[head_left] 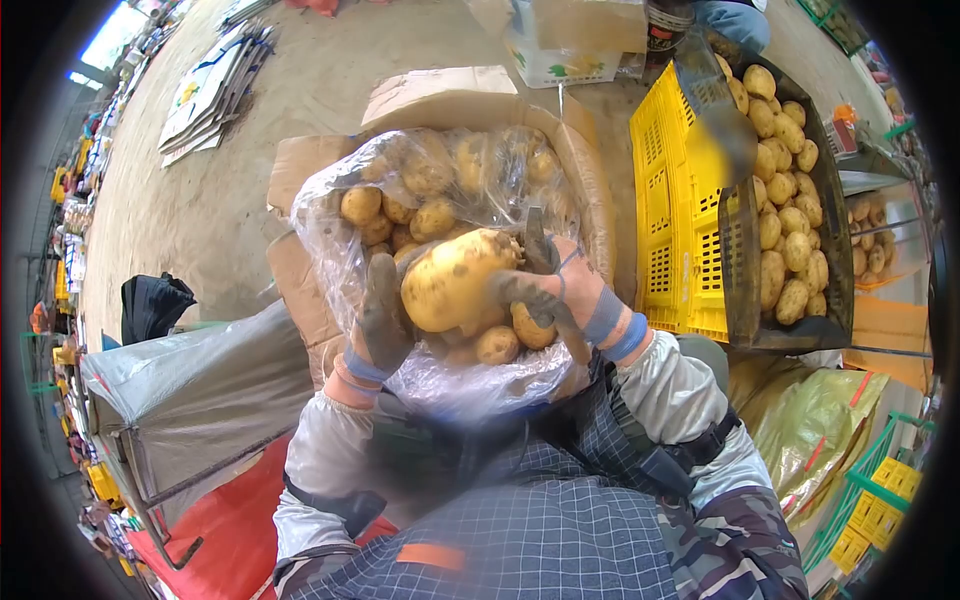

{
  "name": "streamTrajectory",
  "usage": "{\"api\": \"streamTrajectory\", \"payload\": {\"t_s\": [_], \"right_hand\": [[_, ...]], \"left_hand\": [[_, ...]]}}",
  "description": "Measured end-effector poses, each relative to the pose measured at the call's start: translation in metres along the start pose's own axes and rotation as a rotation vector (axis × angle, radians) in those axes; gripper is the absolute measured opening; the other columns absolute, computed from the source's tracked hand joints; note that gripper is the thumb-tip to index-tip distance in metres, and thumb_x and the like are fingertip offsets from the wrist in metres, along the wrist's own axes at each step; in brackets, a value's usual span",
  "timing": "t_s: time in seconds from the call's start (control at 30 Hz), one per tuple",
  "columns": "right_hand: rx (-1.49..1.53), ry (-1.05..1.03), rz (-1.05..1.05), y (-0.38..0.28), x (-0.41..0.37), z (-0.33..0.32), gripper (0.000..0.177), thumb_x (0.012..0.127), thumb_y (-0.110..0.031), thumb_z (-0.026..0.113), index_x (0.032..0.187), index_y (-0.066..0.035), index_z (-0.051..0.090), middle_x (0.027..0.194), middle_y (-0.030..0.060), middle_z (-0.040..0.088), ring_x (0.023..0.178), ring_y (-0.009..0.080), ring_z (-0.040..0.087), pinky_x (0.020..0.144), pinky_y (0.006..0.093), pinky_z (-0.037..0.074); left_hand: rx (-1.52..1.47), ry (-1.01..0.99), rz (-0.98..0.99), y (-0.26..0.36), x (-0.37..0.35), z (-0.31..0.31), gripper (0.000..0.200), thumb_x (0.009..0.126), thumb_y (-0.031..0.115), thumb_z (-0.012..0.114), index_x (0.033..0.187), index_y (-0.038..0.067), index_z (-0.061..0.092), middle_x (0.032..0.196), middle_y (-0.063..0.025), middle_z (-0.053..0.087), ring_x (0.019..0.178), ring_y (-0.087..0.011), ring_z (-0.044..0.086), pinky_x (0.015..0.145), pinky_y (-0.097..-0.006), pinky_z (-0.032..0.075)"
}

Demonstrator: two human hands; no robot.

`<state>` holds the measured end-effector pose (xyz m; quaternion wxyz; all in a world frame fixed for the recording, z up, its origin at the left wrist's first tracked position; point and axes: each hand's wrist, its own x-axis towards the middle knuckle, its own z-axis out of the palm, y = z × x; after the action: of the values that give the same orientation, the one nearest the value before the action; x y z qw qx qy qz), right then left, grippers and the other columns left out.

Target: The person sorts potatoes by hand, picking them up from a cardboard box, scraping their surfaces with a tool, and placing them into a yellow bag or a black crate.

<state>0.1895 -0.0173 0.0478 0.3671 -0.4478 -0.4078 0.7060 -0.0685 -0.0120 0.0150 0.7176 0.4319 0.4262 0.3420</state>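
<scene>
A large pale potato (460, 278) is held up over an open cardboard box (440, 108) lined with clear plastic (325, 195). My left hand (382, 318), in a dirty work glove, is at the potato's left side with its fingers pointing up. My right hand (555, 290), gloved too, has its fingers at the potato's right end, thumb and fingers bent round it. Several smaller potatoes (434, 219) lie in the box beneath and behind the held one, some seen through the plastic.
Yellow crates (667, 205) stand right of the box, beside a dark-lined crate (740, 270) full of potatoes. Flattened cartons (212, 95) lie on the floor at upper left. A grey cover (190, 365) is at lower left. Another person's knee (735, 22) shows at the top.
</scene>
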Motion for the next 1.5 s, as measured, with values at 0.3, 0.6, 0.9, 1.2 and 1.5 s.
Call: {"api": "streamTrajectory", "payload": {"t_s": [0.3,0.6,0.9,1.2,1.5], "right_hand": [[0.098,0.051,0.08,0.007,-0.017,0.007,0.045,0.092,-0.028,0.075,0.125,-0.001,0.062,0.116,0.0117,0.067,0.103,0.0184,0.064,0.082,0.031,0.055],[0.122,0.384,-0.439,-0.015,-0.081,-0.036,0.019,0.098,-0.028,0.063,0.095,-0.009,0.064,0.072,0.0018,0.057,0.059,0.0127,0.056,0.053,0.0272,0.045],[-0.356,1.475,-0.818,-0.085,-0.428,-0.089,0.022,0.092,-0.024,0.066,0.1,-0.003,0.064,0.062,0.0018,0.053,0.049,0.0143,0.048,0.047,0.0293,0.037],[-0.251,1.786,-0.208,0.016,-0.603,-0.117,0.025,0.088,-0.018,0.073,0.104,0.0,0.069,0.076,0.0028,0.064,0.051,0.01,0.054,0.043,0.0241,0.04],[-1.458,1.266,0.632,0.103,-0.581,-0.256,0.039,0.096,-0.023,0.061,0.135,-0.023,0.062,0.126,0.022,0.062,0.116,0.0403,0.059,0.1,0.0476,0.048]], "left_hand": [[-0.221,-0.172,-0.143,0.01,-0.013,0.004,0.063,0.106,0.054,0.037,0.138,0.002,0.052,0.104,-0.0103,0.071,0.07,-0.0166,0.068,0.053,-0.0257,0.054],[-0.234,0.2,0.18,0.025,-0.01,-0.037,0.05,0.104,0.044,0.044,0.135,0.006,0.054,0.099,-0.0089,0.068,0.076,-0.0194,0.062,0.065,-0.0298,0.05],[0.146,-0.058,0.002,-0.052,0.015,-0.105,0.044,0.102,0.036,0.056,0.137,0.01,0.059,0.097,-0.0016,0.063,0.079,-0.0112,0.06,0.068,-0.0265,0.05],[0.415,-0.032,-0.12,-0.041,0.0,0.02,0.036,0.097,0.036,0.065,0.122,0.011,0.062,0.09,-0.0034,0.067,0.065,-0.0113,0.058,0.054,-0.026,0.046],[0.559,-0.038,-0.122,-0.034,-0.016,0.007,0.035,0.1,0.034,0.062,0.119,0.005,0.065,0.094,-0.0051,0.068,0.079,-0.0148,0.066,0.07,-0.0311,0.054]]}}
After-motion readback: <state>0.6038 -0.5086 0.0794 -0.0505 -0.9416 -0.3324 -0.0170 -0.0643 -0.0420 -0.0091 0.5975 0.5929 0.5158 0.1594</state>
